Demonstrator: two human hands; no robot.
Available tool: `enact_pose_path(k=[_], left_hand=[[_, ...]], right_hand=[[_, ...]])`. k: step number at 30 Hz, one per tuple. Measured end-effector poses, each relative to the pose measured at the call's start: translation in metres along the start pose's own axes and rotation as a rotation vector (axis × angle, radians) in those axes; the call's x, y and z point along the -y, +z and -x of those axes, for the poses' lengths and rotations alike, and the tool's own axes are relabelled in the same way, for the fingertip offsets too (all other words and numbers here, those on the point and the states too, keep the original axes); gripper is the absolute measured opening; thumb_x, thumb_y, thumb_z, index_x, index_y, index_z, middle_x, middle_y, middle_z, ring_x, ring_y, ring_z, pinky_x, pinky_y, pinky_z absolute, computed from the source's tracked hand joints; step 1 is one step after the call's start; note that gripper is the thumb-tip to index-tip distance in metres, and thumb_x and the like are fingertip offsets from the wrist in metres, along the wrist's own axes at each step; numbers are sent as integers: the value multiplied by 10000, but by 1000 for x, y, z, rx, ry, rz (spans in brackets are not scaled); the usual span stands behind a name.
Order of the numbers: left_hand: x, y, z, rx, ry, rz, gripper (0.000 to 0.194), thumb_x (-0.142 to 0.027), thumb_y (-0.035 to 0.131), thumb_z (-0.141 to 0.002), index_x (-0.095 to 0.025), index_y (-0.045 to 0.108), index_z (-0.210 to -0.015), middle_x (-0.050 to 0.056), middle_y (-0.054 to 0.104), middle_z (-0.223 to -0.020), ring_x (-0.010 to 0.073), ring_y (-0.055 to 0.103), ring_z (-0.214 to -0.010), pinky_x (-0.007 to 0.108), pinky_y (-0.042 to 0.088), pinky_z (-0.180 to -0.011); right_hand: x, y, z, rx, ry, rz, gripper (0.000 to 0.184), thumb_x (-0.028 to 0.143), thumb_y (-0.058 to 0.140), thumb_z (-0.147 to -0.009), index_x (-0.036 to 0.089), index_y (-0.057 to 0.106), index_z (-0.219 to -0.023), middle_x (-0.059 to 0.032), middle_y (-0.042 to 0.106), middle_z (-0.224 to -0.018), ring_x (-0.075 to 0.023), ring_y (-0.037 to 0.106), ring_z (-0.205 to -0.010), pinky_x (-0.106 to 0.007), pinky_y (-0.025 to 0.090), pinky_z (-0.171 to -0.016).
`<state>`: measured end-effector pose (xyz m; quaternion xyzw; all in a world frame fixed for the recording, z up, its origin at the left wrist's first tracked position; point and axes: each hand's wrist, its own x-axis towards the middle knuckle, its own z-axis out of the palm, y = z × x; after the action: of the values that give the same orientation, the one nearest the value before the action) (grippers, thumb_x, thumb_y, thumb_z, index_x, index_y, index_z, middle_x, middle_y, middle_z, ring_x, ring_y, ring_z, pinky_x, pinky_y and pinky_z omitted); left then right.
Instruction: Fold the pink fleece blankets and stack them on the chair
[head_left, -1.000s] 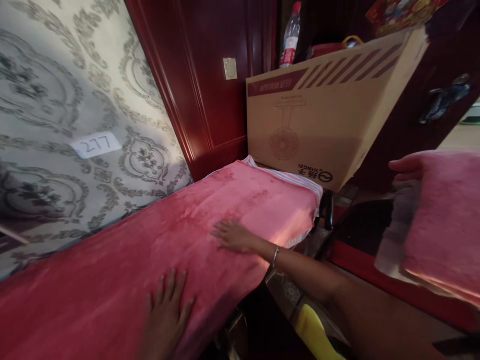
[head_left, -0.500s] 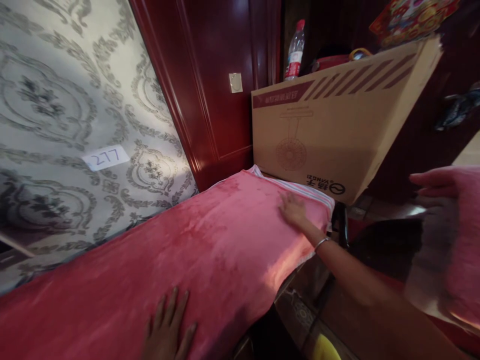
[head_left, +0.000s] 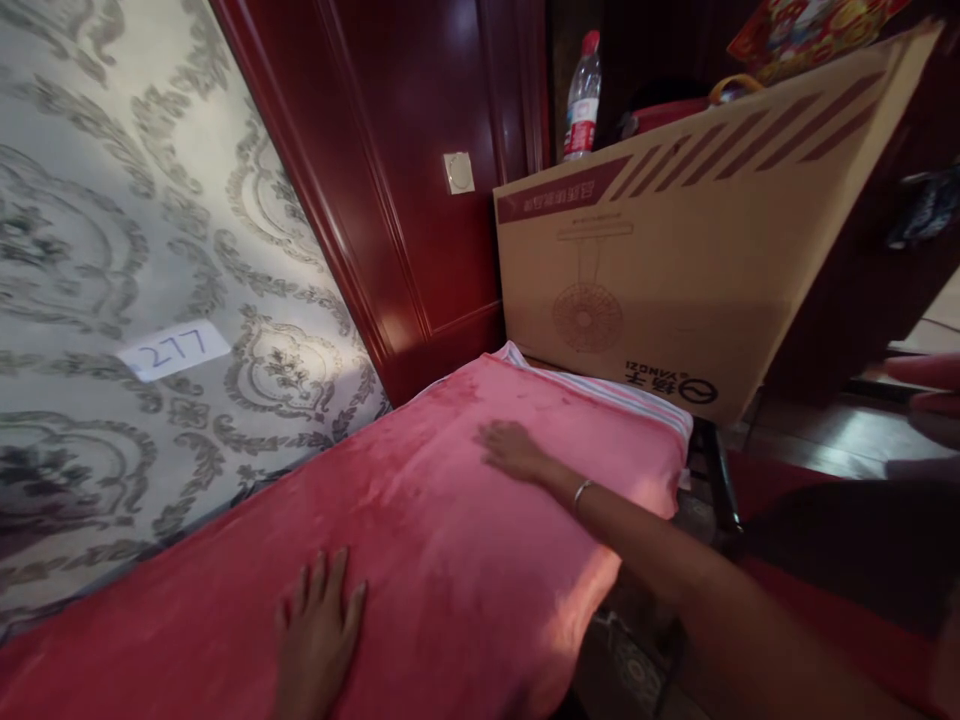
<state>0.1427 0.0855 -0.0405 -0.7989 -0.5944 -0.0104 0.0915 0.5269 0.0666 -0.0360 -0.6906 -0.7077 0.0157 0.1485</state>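
A pink plush blanket point(head_left: 420, 560) covers a long, narrow surface along the wall, with a striped fabric edge point(head_left: 622, 393) at its far end. My left hand point(head_left: 319, 625) lies on the near part of the blanket, fingers spread. Farther along, my right hand point(head_left: 514, 450) rests flat on the lighter pink area, its fingers stretched out and slightly blurred. A thin bracelet point(head_left: 581, 495) circles the right wrist. Neither hand grips anything.
Past the blanket's far end stands a cardboard box point(head_left: 660, 260) with a plastic bottle point(head_left: 583, 100) on or behind its top. Patterned wallpaper point(head_left: 187, 230) carries a "277" label point(head_left: 174, 350). A red seat point(head_left: 847, 620) stands at the right.
My right hand slid toward the far end, then came back toward the middle of the blanket. My left hand stays nearly in place. The pink fabric at the right edge has mostly left view.
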Motion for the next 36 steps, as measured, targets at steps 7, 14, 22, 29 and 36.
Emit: enact_pose_path(k=[7, 14, 22, 29, 36], left_hand=[[2, 5, 4, 37, -11, -55, 620, -399, 290, -965, -158, 390, -1528, 142, 320, -1612, 344, 283, -1493, 581, 271, -1165], [5, -14, -23, -2, -59, 57, 612, -398, 252, -992, -118, 413, -1511, 152, 412, -1567, 299, 421, -1424, 489, 366, -1135], [-9, -8, -45, 119, -67, -65, 598, -428, 293, -1002, -215, 296, -1560, 102, 216, -1649, 333, 207, -1518, 576, 260, -1179], [-10, -4, -45, 154, -72, -57, 604, -439, 289, -998, -222, 280, -1562, 97, 181, -1652, 336, 177, -1522, 576, 250, -1188], [-8, -3, -44, 157, -79, -51, 604, -431, 327, -984, -225, 307, -1551, 95, 176, -1649, 339, 183, -1519, 585, 249, -1190]], right_hand=[[-124, -47, 24, -116, 760, 132, 570, 341, 267, -1034, 57, 381, -1515, -283, 314, -1566, -433, 239, -1470, -730, 253, -1069], [15, -4, -44, 34, -59, -40, 498, 403, 419, -1028, 185, 487, -1471, -141, 382, -1576, -277, 320, -1462, -467, 283, -1175], [32, 14, -87, 187, -188, -41, 537, 515, 439, -1010, 357, 401, -1521, 34, 295, -1623, -235, 234, -1499, -446, 172, -1215], [-132, -30, -88, 12, 671, 111, 577, 392, 259, -1015, 183, 383, -1538, -192, 322, -1594, -417, 234, -1476, -737, 234, -1079], [14, 16, -123, 39, -135, -136, 477, 389, 378, -1013, 214, 533, -1429, -131, 512, -1476, -282, 436, -1371, -479, 310, -1159]])
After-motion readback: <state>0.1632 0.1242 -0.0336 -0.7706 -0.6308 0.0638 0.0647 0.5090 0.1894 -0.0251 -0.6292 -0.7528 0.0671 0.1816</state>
